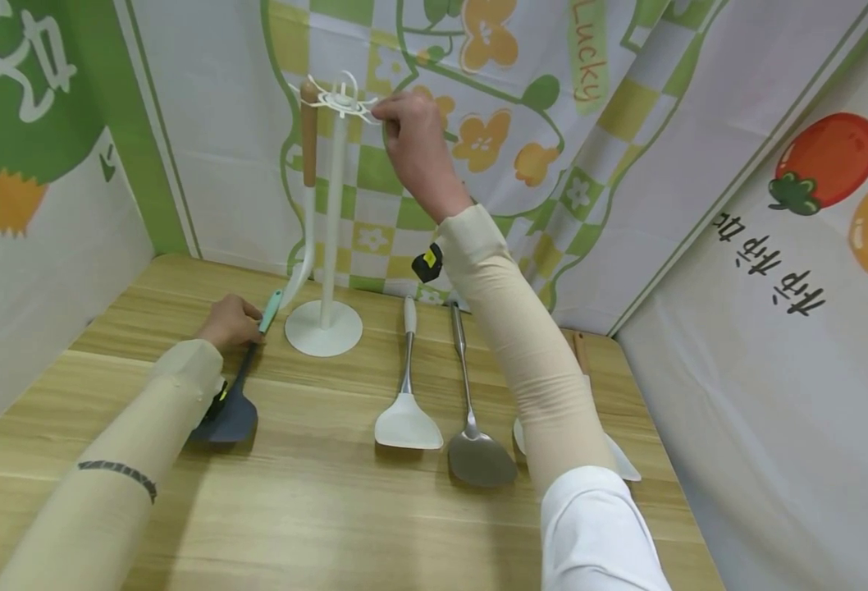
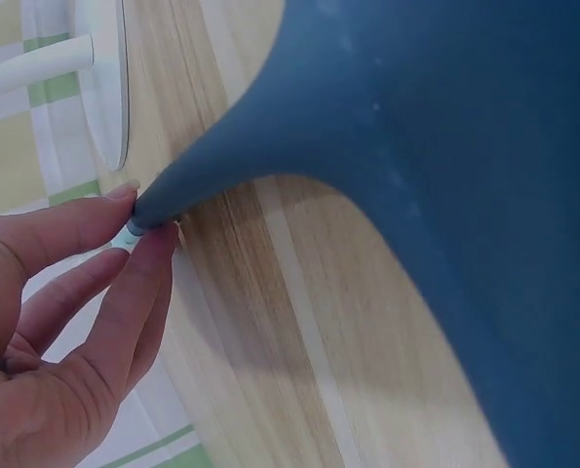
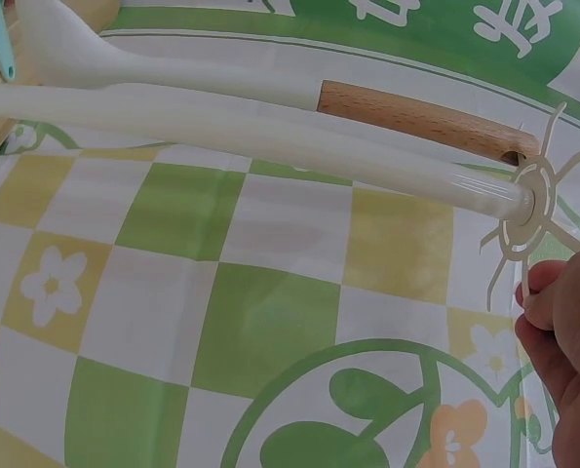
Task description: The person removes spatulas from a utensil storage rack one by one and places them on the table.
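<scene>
In the head view my left hand (image 1: 229, 322) pinches a spatula (image 1: 233, 417) with a dark blue blade and a mint handle (image 1: 271, 310). The left wrist view has the fingertips and thumb on its narrow blue shaft (image 2: 187, 183), with the broad blade filling the right side. A white utensil stand (image 1: 334, 222) rises from a round base, with curved hooks at its top. My right hand (image 1: 421, 141) pinches one of these hooks (image 3: 524, 278) between thumb and fingers. On the stand's left hangs a white utensil with a wooden handle (image 1: 309, 139); its lower end is partly hidden.
A white spatula (image 1: 408, 423) and a steel spatula (image 1: 481, 456) lie on the wooden table (image 1: 294, 509). Farther right, a white utensil with a brown handle (image 1: 580, 351) lies partly behind my right arm. A patterned curtain (image 1: 397, 172) and printed panels enclose the table.
</scene>
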Available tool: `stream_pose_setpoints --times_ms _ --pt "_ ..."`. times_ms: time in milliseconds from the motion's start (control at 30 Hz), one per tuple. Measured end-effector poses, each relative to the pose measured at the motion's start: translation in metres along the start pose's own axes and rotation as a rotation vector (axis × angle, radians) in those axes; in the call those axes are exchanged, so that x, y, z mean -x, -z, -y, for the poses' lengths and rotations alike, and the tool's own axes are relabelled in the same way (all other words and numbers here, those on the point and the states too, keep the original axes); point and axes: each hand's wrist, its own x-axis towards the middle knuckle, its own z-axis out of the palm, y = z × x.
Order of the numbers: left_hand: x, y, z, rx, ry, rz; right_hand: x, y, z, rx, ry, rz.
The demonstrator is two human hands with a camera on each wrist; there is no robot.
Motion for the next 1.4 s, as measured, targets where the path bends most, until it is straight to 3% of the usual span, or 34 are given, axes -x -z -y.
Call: stream_pose_setpoints --times_ms 133,333,567,633,833,933,1100,1400 --pt "-0.001 0.001 0.002 -0.003 0.002 0.016 0.0 0.0 0.0 0.006 0.001 0.001" --pt "-0.002 0.013 0.001 -0.064 -0.016 0.097 -0.002 0.002 0.002 0.032 0.001 0.027" --pt "0.0 0.042 -0.024 -0.067 -0.048 0.157 -0.005 0.005 0.003 0.076 -0.013 0.081" --pt "0.002 0.051 -0.035 -0.033 -0.077 0.133 -0.005 0.005 0.003 0.074 -0.024 0.081" --pt "0.008 0.062 -0.069 0.037 -0.245 -0.092 -0.005 0.005 0.004 0.049 -0.042 0.063" --pt "0.012 0.064 -0.086 0.074 -0.302 -0.162 -0.005 0.005 0.004 0.049 -0.04 0.056" --pt "0.015 0.066 -0.11 0.142 -0.355 -0.194 -0.004 0.005 0.004 0.059 -0.032 0.044" --pt "0.011 0.06 -0.138 0.268 -0.462 -0.203 -0.003 0.005 0.006 0.044 -0.034 0.041"
